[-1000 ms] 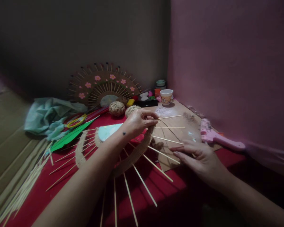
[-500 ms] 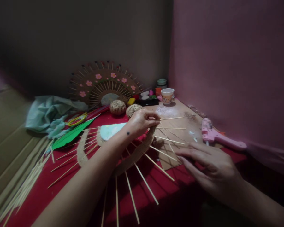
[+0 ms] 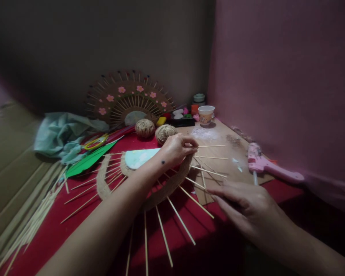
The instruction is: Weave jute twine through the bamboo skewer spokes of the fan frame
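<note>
A half-round fan of thin sticks with a woven twine band lies over the red cloth, its inner part a pale blue half-disc. My left hand reaches across it, fingers closed on the band's far right end beside the last stick. From there a thin strand of twine runs down to my right hand, whose thumb and fingers are pinched on it near the stick tips. My left forearm hides the middle of the fan.
Two twine balls sit behind the fan, before a finished flowered fan. A paper cup and a pink glue gun rest on brown cardboard. Left are green sheets, yellow-handled scissors, a cloth and loose sticks.
My right hand has moved slightly left and down, closer to the fan's sticks, with the twine. My left hand keeps its hold on the band. The whole view has shifted a little.
</note>
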A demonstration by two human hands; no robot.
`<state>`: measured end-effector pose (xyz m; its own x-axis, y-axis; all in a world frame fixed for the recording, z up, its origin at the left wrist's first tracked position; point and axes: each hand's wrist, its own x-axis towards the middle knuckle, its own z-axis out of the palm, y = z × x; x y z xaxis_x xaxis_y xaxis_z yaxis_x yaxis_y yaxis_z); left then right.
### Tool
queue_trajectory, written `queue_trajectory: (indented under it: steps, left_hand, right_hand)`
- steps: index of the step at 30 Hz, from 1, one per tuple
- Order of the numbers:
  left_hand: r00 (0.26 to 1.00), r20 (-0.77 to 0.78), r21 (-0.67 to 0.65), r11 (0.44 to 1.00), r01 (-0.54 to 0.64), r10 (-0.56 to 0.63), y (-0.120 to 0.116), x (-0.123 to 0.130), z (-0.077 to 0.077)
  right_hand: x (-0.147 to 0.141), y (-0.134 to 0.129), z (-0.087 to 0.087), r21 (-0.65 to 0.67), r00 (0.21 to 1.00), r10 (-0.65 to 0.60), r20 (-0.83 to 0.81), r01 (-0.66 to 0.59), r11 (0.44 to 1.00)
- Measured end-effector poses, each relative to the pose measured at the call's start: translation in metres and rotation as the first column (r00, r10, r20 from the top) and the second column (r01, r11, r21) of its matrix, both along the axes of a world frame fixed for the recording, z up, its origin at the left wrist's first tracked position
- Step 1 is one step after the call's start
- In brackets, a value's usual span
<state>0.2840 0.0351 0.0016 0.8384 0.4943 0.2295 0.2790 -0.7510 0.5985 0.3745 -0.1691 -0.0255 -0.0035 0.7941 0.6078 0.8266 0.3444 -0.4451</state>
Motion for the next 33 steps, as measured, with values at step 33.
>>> queue_trajectory:
  steps: [33]
  left_hand:
    - [0.999, 0.047, -0.076, 0.997, 0.009, -0.006, 0.007, 0.001, -0.001]
  right_hand:
    - [-0.031, -0.018, -0.044, -0.018, 0.962, 0.007, -0.272, -0.012, 1.000]
